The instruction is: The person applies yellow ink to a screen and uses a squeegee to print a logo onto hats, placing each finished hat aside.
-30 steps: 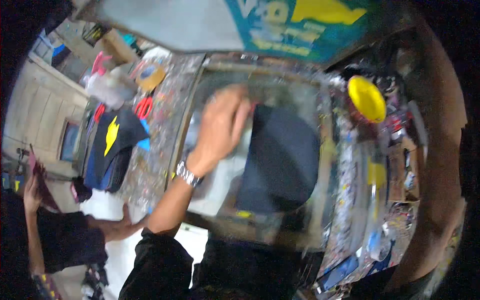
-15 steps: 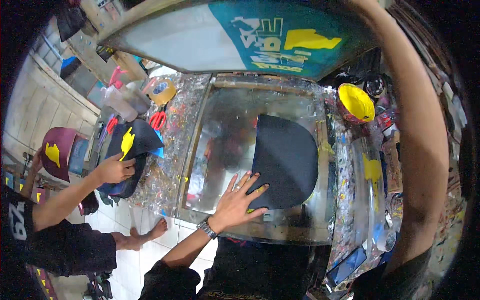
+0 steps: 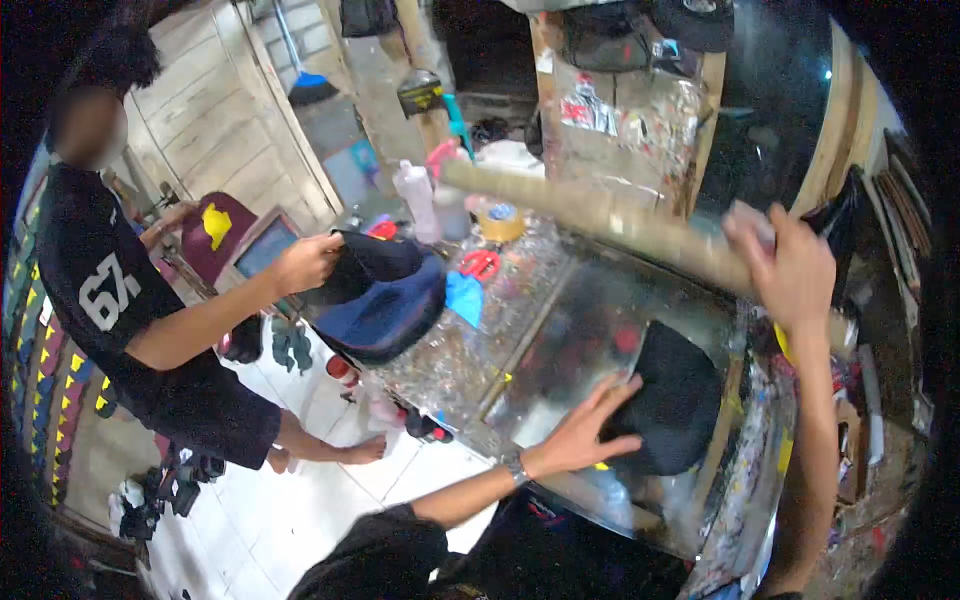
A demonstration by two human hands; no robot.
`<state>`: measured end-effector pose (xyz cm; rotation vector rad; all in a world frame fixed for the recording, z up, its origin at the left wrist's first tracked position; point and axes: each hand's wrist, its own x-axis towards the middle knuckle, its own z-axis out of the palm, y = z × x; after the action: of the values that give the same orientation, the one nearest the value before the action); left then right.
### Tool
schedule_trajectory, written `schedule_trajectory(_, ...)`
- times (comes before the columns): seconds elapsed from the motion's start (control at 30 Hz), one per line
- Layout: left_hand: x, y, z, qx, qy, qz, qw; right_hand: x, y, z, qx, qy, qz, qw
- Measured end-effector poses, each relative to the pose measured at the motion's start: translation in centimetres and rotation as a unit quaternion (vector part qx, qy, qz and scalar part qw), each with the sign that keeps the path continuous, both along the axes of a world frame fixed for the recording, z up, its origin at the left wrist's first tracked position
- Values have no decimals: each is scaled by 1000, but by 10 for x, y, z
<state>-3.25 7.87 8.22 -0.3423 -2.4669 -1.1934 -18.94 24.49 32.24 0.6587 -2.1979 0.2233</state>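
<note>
Black curved panel [image 3: 678,405] is seen lower right of frame, its left edge met by left hand [image 3: 585,430], fingers spread wide. Beyond, a blurred wooden bar [image 3: 590,212] is gripped by right hand [image 3: 797,265].

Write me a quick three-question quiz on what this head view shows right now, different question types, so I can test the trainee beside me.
1. Multiple choice: what is the right hand holding?
A) a tape roll
B) the raised frame
C) a broom
2. True or false: the left hand is spread open at the edge of the black piece.
3. Fill in: on the spattered table, a small blue piece lies beside a pair of red-handled ____.

Key:
1. B; the hand is at the frame's right end, and the frame is blurred.
2. True.
3. scissors.
</note>
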Motion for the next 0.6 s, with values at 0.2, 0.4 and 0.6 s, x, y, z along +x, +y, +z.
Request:
schedule_trajectory(0.2,11,1,21,553,-147,173,802,53,25,-148,69,-137,46,987)
schedule_trajectory(0.4,41,-30,-53,431,-274,196,837,54,33,-195,136,-442,93,882)
schedule_trajectory(0.6,43,-30,-57,392,-333,186,837,7,35,-260,164,-114,141,970)
